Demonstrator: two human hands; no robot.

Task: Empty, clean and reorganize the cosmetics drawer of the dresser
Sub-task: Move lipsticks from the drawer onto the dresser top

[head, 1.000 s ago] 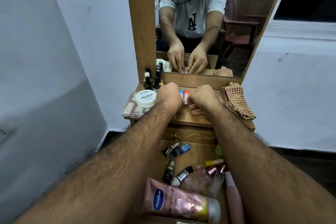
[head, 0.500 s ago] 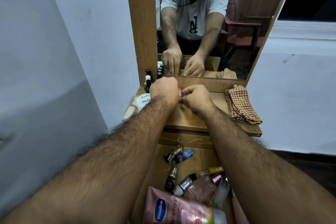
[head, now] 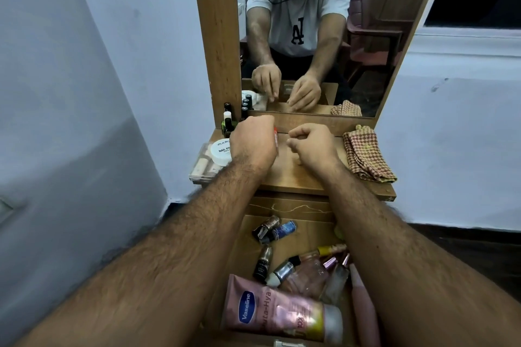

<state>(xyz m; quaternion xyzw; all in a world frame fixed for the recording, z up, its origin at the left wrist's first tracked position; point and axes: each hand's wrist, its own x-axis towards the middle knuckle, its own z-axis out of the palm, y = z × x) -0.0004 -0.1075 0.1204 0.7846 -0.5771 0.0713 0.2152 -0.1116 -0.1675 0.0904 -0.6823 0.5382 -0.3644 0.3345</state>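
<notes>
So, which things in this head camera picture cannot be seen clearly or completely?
- Small orange-capped tube: the left hand hides nearly all of it.
- Right hand: its fingertips curl under, so any object in them is hidden.
- Round white jar: the left hand cuts its label off.
- Pink Vaseline tube in the drawer: the arms partly cover it.
- Bottles beside it: labels too small to read.

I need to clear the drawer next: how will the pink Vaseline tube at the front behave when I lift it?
The Vaseline tube lies flat in the drawer. It looks like soft plastic, so it will probably give under the grip and sag if lifted by one end. Its glossy skin may be slippery. It seems full-bodied, so likely heavier than the small bottles behind it.
</notes>
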